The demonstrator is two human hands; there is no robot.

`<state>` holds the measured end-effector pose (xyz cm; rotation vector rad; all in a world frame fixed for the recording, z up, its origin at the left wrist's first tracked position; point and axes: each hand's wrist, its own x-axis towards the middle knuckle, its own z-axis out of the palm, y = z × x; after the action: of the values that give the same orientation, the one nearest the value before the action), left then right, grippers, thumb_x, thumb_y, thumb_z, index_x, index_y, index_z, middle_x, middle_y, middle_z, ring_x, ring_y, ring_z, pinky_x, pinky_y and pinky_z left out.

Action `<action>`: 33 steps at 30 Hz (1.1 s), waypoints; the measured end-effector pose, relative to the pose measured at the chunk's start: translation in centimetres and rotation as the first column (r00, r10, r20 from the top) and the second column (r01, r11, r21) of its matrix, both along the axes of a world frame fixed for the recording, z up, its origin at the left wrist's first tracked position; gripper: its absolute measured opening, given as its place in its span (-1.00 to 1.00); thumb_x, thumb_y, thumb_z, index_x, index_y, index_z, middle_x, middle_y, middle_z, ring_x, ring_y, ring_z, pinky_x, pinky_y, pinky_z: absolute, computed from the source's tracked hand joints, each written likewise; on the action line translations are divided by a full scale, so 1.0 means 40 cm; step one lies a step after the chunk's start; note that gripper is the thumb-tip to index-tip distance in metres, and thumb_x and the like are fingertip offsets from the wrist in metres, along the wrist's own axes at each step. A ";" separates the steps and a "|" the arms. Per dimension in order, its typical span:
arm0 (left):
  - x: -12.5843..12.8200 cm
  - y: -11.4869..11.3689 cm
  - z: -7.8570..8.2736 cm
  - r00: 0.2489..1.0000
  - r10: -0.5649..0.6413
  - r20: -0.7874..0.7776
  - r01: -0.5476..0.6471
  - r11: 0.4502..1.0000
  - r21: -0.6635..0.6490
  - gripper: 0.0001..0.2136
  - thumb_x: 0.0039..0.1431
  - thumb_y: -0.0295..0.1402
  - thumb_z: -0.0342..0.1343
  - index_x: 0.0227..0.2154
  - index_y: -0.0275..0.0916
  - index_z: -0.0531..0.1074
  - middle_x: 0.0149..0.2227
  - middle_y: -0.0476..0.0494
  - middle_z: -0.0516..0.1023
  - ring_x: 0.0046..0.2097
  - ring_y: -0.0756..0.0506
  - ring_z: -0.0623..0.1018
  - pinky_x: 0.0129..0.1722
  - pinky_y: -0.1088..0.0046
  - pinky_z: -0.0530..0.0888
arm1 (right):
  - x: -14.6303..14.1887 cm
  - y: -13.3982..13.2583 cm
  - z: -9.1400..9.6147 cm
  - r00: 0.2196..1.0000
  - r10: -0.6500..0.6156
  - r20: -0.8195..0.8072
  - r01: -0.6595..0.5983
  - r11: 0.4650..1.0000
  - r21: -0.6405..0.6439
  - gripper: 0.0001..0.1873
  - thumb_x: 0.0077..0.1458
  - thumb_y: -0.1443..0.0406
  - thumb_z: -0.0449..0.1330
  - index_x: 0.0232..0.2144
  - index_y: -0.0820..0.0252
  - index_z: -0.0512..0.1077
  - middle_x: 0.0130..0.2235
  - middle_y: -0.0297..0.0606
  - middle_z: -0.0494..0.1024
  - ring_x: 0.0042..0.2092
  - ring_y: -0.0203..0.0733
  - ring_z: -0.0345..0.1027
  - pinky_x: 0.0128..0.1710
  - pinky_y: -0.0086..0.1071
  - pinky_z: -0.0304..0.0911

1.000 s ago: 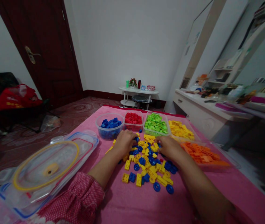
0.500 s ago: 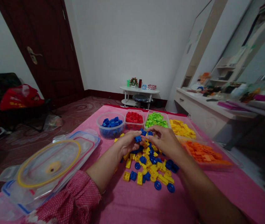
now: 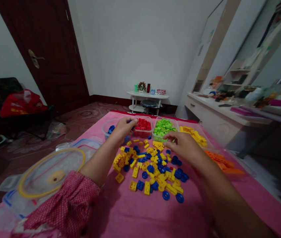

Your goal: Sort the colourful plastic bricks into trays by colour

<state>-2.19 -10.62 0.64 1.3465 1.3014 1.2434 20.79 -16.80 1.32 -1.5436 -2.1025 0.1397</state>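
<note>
A loose pile of yellow and blue bricks [image 3: 150, 168] lies on the pink cloth [image 3: 140, 215] in front of me. My left hand [image 3: 124, 127] reaches forward over the round bowl of blue bricks [image 3: 108, 129], fingers curled downward; what they hold is hidden. My right hand [image 3: 182, 147] hovers over the far right of the pile, just before the tub of green bricks [image 3: 164, 127], thumb and fingers drawn into a pinch on something too small to name.
A tub of red bricks [image 3: 142, 125], a tray of yellow bricks [image 3: 194, 135] and a tray of orange bricks [image 3: 223, 163] line the far and right side. Stacked clear lids [image 3: 48, 172] lie at the left. A desk [image 3: 214, 112] stands right.
Both hands rose from the pile with a blue brick between them, then parted. The left hand moved forward to the blue bowl; the right stayed above the pile. The pile spread leftward.
</note>
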 end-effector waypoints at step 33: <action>0.085 -0.034 -0.256 0.639 0.037 -0.768 0.341 0.882 0.326 -0.74 0.20 -0.29 -0.06 -0.31 -0.27 0.52 -0.21 -0.19 0.42 -0.14 -0.08 0.43 -0.10 0.42 0.36 | -0.149 0.164 -0.007 0.956 -0.018 0.292 0.061 0.989 -0.137 -0.80 -0.07 0.28 0.12 -0.48 0.19 0.55 -0.46 -0.24 0.55 -0.42 -0.26 0.37 -0.47 -0.47 0.05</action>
<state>1.20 -12.00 -9.61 2.4626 1.4255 0.8768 14.82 -10.25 1.05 -1.7831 -2.3285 0.0538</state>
